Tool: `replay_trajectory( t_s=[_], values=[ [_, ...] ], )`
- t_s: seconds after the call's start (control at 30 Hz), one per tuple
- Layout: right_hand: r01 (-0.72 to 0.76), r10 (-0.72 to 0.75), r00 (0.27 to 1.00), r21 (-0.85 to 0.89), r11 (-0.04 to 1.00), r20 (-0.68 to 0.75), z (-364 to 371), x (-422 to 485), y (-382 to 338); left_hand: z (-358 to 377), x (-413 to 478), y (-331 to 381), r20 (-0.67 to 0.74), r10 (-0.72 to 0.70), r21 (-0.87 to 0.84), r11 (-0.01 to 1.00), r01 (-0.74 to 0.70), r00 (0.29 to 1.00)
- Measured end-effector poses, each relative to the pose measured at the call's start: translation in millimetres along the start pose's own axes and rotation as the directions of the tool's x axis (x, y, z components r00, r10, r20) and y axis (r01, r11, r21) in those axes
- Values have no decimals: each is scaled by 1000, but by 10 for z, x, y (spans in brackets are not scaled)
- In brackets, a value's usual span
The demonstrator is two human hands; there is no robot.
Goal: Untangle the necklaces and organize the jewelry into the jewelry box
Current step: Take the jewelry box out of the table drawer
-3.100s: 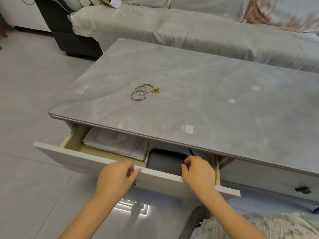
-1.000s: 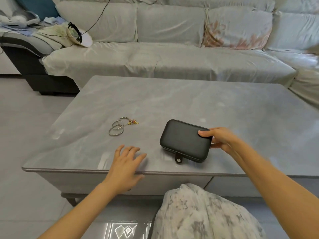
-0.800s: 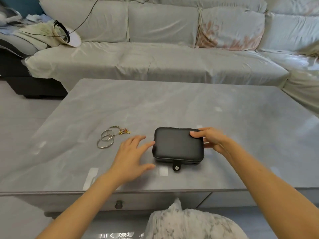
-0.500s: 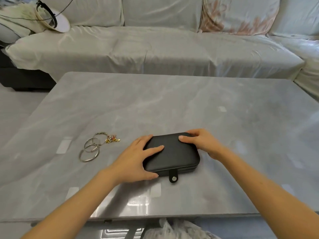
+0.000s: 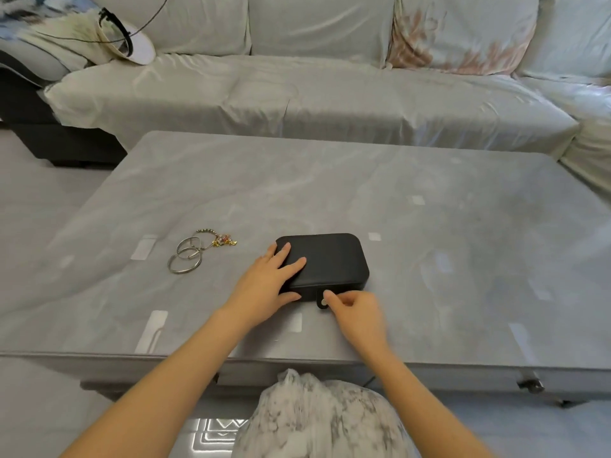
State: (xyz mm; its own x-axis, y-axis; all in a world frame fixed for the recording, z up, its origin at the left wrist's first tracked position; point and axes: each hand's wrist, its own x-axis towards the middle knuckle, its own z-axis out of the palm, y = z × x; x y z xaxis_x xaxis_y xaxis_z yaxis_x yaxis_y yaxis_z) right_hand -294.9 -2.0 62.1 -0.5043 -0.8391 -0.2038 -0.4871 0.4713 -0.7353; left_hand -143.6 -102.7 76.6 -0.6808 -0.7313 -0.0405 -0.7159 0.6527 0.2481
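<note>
Left hand (image 5: 267, 283) presses flat on jewelry box (image 5: 330, 259); right hand (image 5: 358, 312) pinches clasp tab (image 5: 321, 303) at the box's near edge.

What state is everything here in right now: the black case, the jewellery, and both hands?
Jewelry box: closed, flat on the table.
Snap tab: hanging over the front edge, looks fastened.
Left hand: fingers straight, resting on the box's lid.
Right hand: fingers curled, seemingly pinching the tab.
Bangles: lying flat, overlapping, outside the box.
Beaded chain: bunched, touching the bangles.
</note>
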Motion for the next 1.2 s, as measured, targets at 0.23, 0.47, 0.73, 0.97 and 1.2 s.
replay_trajectory(
  t_s=[0.23, 0.47, 0.73, 0.97, 1.2],
  values=[
    [-111, 105, 994, 263, 959, 34, 86, 31, -65, -48, 72, -30, 41, 7, -76, 997, -4, 999],
    [-165, 120, 984, 414, 895, 133, -243, 7, -346, -143, 170, -103, 57, 39, -127, 991, -32, 998],
    [-252, 145, 962, 555, 793, 230, -664, 371, -930, -481, 316, -227, -32, -37, -488, 873, 17, 999],
    [138, -28, 940, 306, 942, -340, -793, 669, -695, -594, 809, -238, -176, -269, -703, 708, 70, 947],
    [-15, 2, 999, -284, 959, -46, -387, 740, 15, -307, 1153, -228, -99, -442, -862, 486, 145, 892]
  ],
)
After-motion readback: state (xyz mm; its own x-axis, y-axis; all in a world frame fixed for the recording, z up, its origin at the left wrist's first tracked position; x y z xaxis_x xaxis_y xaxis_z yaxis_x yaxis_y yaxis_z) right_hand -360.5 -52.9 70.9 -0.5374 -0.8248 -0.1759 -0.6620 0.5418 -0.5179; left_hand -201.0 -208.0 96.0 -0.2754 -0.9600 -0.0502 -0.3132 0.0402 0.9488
